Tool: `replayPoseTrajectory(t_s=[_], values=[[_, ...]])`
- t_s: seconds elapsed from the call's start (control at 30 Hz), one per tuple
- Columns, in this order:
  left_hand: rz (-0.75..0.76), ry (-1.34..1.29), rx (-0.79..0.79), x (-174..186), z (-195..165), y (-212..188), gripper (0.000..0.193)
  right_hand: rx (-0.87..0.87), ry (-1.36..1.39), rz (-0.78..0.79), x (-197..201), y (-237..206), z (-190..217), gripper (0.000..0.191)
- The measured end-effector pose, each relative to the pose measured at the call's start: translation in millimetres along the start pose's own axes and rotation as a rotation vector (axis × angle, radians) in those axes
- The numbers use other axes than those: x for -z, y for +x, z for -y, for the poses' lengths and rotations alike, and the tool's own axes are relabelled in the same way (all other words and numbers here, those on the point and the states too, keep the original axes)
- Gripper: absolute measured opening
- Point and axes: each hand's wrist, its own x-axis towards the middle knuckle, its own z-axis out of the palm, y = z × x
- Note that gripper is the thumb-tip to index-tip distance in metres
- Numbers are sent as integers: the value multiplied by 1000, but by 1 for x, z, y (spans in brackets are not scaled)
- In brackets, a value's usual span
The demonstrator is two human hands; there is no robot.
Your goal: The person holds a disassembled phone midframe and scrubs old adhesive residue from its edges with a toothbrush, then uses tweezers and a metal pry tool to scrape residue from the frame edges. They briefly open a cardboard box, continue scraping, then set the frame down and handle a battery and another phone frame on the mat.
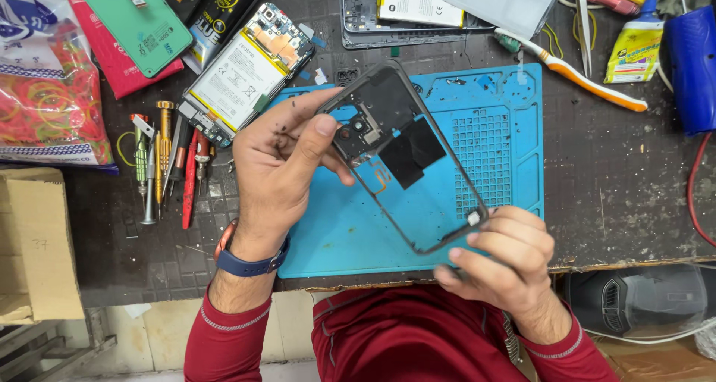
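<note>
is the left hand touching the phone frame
Touching: the head view shows the left hand with its thumb pressed on the phone frame at the upper end.

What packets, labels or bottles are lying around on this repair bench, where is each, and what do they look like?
Plastic bag: far left, clear, full of coloured rubber bands.
Glue bottle: top right, small, yellow-green label, blue nozzle.
Battery label: white rectangle with yellow edge, on the opened phone above the left hand.
Cardboard box: left edge, plain brown.
</note>
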Motion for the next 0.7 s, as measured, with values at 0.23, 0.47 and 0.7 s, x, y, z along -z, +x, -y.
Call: replayPoseTrajectory(t_s=[0.23, 0.47, 0.7], values=[[10, 7, 52, -3, -2, 3, 35, -243, 141, -171, -9, -9, -6, 41], [58, -54, 59, -6, 2, 8, 40, -623, 517, -33, -11, -19, -15, 46], [93, -67, 94, -5, 6, 13, 45, -874, 769, -21, -5, -25, -23, 41]])
